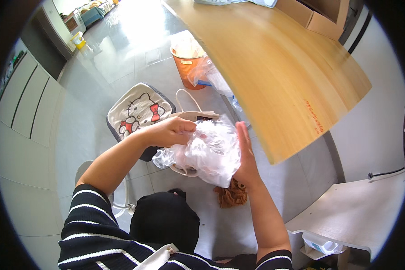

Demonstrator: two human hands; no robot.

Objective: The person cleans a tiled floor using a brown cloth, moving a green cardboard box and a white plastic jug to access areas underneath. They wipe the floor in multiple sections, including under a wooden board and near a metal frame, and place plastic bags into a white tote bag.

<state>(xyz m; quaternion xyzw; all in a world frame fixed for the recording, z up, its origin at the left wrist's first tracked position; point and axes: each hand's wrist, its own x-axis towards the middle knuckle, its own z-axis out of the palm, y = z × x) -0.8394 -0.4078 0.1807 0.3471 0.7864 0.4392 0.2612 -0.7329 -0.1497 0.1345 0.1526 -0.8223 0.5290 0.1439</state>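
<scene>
A bundle of crumpled clear plastic bags (pixel 213 150) is between my hands, above the floor. My left hand (pixel 173 131) is closed on its upper left side, thumb and fingers pinching the plastic. My right hand (pixel 246 157) lies along its right side, fingers stretched upward and palm against the plastic. What is inside the bundle, if anything, I cannot make out. Behind and partly hidden by it stands a beige tote bag (pixel 191 114) with a looped handle. A crumpled brown cloth or bag (pixel 232 195) lies on the floor below my right hand.
A seat with a cartoon-cat cushion (pixel 141 110) stands left of the bundle. An orange ribbed waste bin (pixel 186 72) with a liner is beyond it. A wooden tabletop (pixel 283 76) juts in from the right, with a cardboard box (pixel 317 20) on it. A pale shelf (pixel 346 211) is at lower right.
</scene>
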